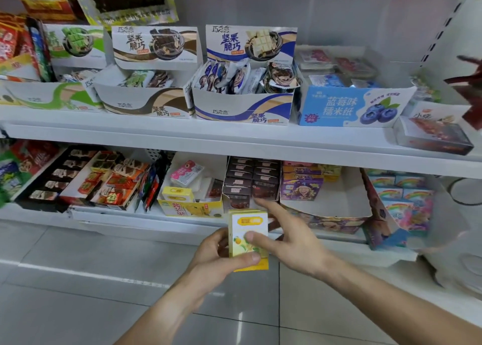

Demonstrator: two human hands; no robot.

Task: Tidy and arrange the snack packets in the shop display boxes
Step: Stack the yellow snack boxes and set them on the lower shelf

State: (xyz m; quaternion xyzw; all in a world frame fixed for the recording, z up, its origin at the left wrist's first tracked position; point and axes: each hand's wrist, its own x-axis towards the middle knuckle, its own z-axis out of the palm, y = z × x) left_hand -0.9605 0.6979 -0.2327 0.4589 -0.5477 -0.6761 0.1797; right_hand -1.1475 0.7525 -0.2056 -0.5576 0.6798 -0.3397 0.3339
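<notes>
Left hand (219, 256): nearest the camera; fingers and thumb curled round the yellow packet (248, 240), gripping its left side and lower end.
Yellow packet: held upright in front of the lower shelf (130, 224), long axis vertical, printed face toward the camera.
Right hand (292, 243): thumb pressed on the packet's face, other fingers spread straight, forefinger extended toward the dark cartons (251, 181).
Yellow display box (190, 209): on the lower shelf, up and to the left of the grip; likely the packet's home.
Nearer hand: the left, judged by side.
</notes>
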